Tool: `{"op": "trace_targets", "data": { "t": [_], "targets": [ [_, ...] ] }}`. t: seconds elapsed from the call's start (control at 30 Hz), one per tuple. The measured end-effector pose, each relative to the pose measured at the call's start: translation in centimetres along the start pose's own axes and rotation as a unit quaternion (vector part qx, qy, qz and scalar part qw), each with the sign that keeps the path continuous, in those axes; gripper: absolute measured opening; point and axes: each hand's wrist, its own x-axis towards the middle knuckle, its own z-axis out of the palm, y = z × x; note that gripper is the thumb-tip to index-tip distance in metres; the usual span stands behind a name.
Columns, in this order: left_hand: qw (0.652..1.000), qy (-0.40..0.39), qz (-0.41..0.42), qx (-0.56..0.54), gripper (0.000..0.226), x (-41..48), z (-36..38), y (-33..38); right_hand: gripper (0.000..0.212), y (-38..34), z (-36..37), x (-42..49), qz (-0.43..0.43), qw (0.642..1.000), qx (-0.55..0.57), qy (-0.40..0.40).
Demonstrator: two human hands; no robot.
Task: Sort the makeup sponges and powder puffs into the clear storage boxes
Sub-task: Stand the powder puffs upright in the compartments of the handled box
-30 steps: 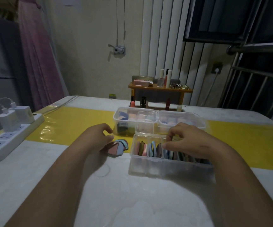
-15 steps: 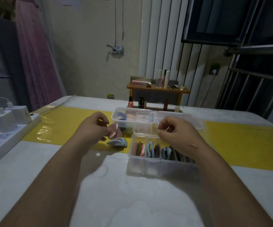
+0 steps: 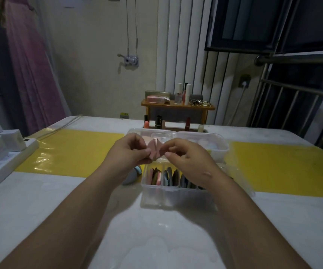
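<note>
Pink puff edges pinched: left hand, right hand.

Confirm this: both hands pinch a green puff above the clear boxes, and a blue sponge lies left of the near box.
Wrong colour: the head view shows the puff pinched by the left hand and right hand is pink, not green. The blue sponge does lie left of the near box.
</note>
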Motion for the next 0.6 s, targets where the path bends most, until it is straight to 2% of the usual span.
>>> {"op": "trace_targets", "data": {
  "t": [0.13, 0.27, 0.4, 0.6],
  "targets": [
    [0.995, -0.019, 0.009, 0.098, 0.01, -0.1, 0.5, 0.8, 0.016, -0.2, -0.6, 0.0, -0.008, 0.999, 0.007, 0.037],
    [0.983, -0.029, 0.02, 0.18, 0.008, 0.0, 1.2, 0.8, 0.019, -0.2, -2.7, 0.2, 0.027, 0.996, 0.002, 0.079],
    [0.949, -0.07, 0.031, 0.306, 0.009, -0.3, 1.5, 0.7, 0.021, -0.1, -4.2, 0.5, 0.06, 0.991, -0.016, 0.116],
    [0.933, -0.115, 0.015, 0.34, 0.011, -0.1, 1.6, 1.8, 0.024, 0.2, -5.5, 0.0, 0.08, 0.989, -0.043, 0.114]
  ]
}}
